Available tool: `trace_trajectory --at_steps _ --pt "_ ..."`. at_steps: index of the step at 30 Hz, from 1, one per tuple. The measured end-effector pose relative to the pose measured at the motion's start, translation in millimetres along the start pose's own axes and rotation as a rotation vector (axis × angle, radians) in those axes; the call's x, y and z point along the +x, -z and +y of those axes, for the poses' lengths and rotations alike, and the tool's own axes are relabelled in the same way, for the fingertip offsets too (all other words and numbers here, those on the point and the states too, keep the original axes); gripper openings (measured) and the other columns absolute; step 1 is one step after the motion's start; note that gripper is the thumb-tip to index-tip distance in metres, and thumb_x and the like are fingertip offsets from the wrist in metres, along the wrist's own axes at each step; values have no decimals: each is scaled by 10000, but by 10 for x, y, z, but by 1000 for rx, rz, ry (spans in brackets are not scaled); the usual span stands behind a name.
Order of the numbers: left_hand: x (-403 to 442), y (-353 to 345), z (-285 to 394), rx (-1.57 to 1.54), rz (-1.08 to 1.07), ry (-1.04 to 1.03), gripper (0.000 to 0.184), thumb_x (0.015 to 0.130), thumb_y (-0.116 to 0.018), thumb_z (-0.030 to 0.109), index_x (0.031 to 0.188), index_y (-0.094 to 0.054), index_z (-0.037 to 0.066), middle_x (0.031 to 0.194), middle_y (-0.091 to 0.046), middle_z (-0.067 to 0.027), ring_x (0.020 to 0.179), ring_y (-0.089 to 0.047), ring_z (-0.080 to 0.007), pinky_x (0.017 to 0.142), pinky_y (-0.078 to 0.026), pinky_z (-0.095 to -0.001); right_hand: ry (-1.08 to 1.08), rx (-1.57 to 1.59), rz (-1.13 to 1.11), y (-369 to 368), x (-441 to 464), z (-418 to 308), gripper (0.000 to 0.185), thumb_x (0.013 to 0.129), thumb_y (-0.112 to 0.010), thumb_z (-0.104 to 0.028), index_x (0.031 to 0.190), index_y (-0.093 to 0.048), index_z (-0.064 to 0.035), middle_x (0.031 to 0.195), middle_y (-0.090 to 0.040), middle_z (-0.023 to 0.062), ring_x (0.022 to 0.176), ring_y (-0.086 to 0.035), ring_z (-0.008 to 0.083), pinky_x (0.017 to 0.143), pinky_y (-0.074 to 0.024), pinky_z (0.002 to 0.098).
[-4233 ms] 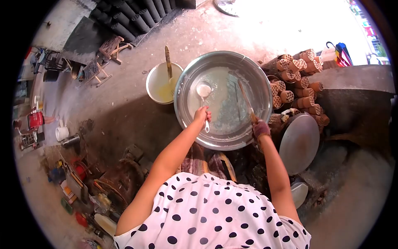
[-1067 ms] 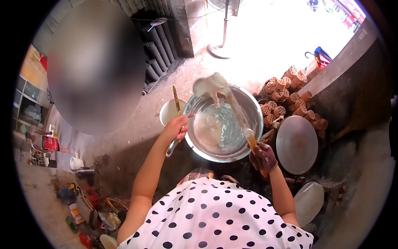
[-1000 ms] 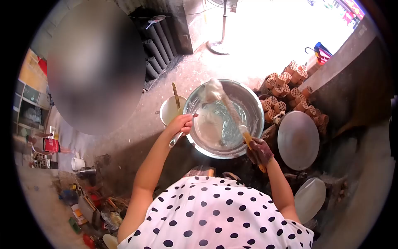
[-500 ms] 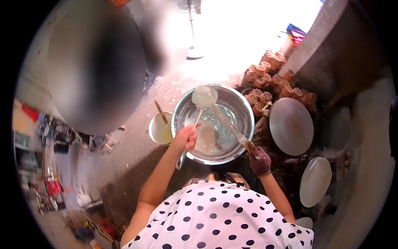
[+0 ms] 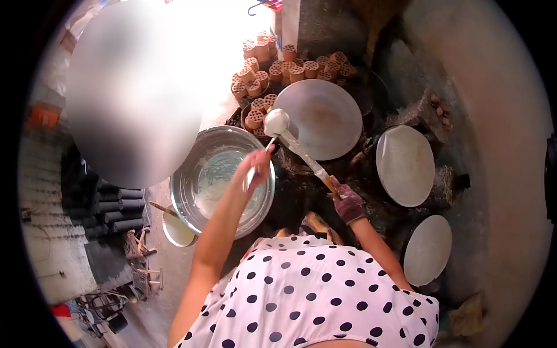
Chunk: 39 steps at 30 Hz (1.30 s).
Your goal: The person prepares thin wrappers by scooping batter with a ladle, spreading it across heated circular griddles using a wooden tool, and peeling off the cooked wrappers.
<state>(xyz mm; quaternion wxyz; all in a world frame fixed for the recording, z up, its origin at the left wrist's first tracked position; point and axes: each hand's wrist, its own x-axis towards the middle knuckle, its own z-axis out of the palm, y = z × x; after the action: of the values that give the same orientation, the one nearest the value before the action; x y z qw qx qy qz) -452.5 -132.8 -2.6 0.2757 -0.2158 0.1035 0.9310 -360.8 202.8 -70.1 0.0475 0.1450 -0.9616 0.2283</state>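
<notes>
My left hand (image 5: 255, 167) is closed around the metal handle of a ladle (image 5: 277, 122) whose bowl is full of white batter-like liquid. My right hand (image 5: 347, 202), in a dark reddish glove, grips the wooden handle of a long flat spatula (image 5: 304, 155) coated in the same white stuff. Its far end meets the ladle's bowl; whether it lies under or beside it I cannot tell. Both tools hang over the near-left edge of a round grey griddle (image 5: 325, 119). Left of it stands a large steel basin (image 5: 184, 182) with whitish liquid inside, partly behind my left forearm.
Several perforated clay-coloured cylinders (image 5: 246, 75) are piled behind the griddle. Two more pale round plates, a middle one (image 5: 405, 166) and a nearer one (image 5: 428, 250), lie to the right. A small pot (image 5: 180, 232) sits beside the basin. Black cylinders (image 5: 120, 207) are stacked at left.
My view has turned right. The ladle, now filled, and the spatula have moved from above the basin to the griddle's edge. Both hands keep their hold.
</notes>
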Motion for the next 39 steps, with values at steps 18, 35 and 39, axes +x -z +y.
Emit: trace_trajectory --at_steps 18,35,39 --pt "2490 -1014 -933 1117 220 101 123 942 -449 133 1000 -527 58 608 -435 -3 440 -395 -121 404 -336 -285 -364 -81 78 944 296 1602 421 829 -613 -277 1234 -568 -174 1040 -636 131 882 -635 333 748 -520 425" --pt "2116 -759 23 2414 735 -853 446 885 -463 199 1331 -457 195 790 -653 -197 724 -644 -367 635 -481 -483 -798 466 203 -324 1264 863 377 848 -599 -113 1215 -584 -28 1142 -620 195 1047 -599 261 894 -460 313" --pt "1353 -520 331 1966 718 -1217 465 927 -467 255 1384 -421 189 835 -659 -190 724 -635 -372 631 -476 -469 -904 1232 715 -1258 749 1096 372 850 -602 -112 1216 -593 -43 1085 -666 153 945 -657 225 842 -501 315"
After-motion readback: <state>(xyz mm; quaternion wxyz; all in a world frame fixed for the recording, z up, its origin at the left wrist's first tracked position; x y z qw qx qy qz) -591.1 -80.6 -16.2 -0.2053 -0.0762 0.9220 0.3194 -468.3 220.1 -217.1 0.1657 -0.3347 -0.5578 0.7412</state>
